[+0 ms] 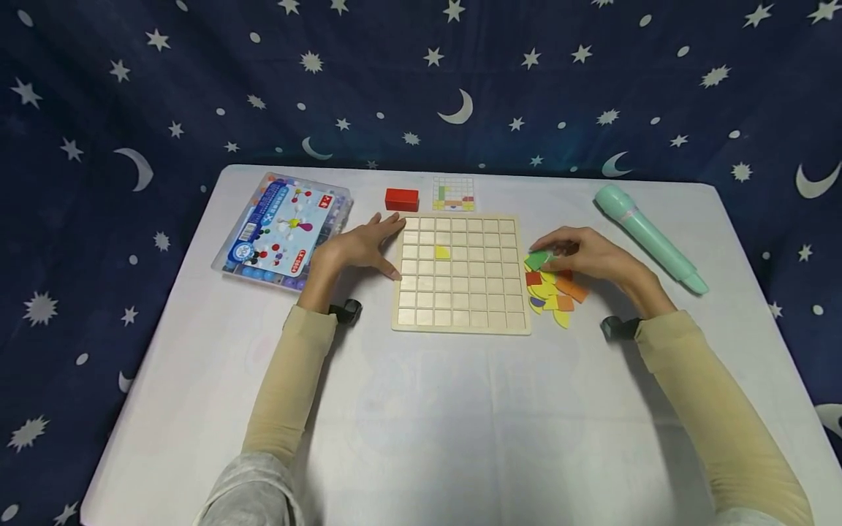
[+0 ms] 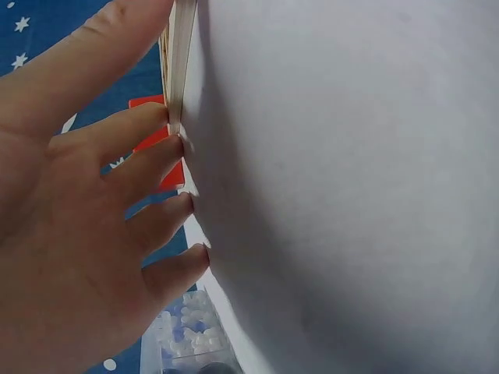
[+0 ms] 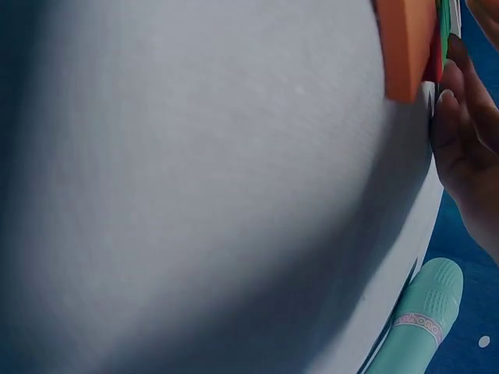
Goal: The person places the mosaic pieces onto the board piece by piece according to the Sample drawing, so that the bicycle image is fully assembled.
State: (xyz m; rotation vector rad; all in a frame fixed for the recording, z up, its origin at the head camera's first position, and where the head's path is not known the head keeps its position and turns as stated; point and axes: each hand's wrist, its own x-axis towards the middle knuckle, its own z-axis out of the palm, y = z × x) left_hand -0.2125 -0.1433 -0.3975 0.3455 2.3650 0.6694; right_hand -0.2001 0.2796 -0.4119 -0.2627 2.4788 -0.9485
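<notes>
A wooden grid board (image 1: 460,301) lies flat in the middle of the table, with one yellow piece (image 1: 442,253) in one of its squares. My left hand (image 1: 358,247) spreads its fingers along the board's left side, thumb and fingertips touching the edge; the left wrist view shows the fingers (image 2: 160,160) near that edge. To the right of the board, my right hand (image 1: 582,250) pinches a green flat piece (image 1: 537,260) over a small pile of coloured pieces (image 1: 544,291). Orange, red, yellow and purple pieces show in the pile.
Behind the board lie a red block (image 1: 402,199) and a coloured pattern card (image 1: 453,194). A clear plastic case (image 1: 283,230) of small parts stands at the left. A mint-green microphone-shaped object (image 1: 651,237) lies at the right. Starry dark-blue cloth (image 1: 395,80) hangs behind the table.
</notes>
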